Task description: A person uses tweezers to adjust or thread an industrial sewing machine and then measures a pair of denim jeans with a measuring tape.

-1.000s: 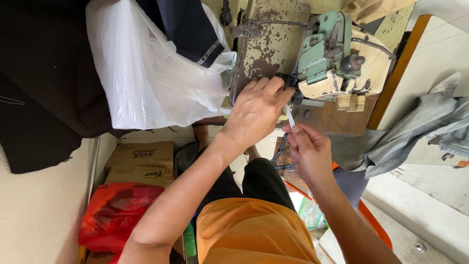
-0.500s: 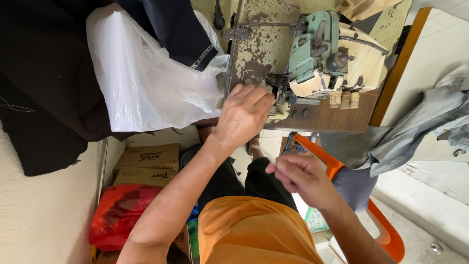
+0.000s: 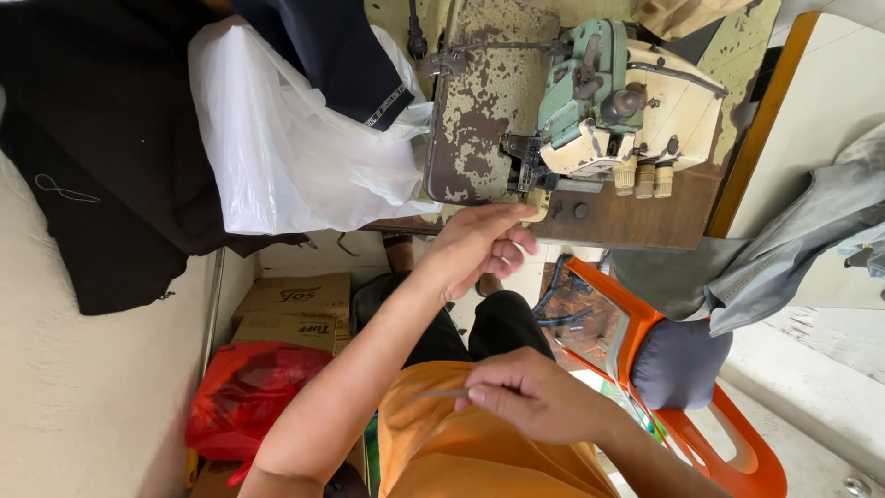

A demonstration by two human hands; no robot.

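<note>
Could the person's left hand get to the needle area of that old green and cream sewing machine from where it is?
Probably yes: the left hand is already just below the green and cream sewing machine, fingertips near its needle area, with nothing between.

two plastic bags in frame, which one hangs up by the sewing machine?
The white plastic bag: it hangs beside the sewing machine, with dark cloth in it. The red plastic bag lies low beside the cardboard boxes.

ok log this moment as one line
left hand: fingertips at sewing machine needle area | right hand: pinching thin tool at orange shirt | white plastic bag left of machine
</note>
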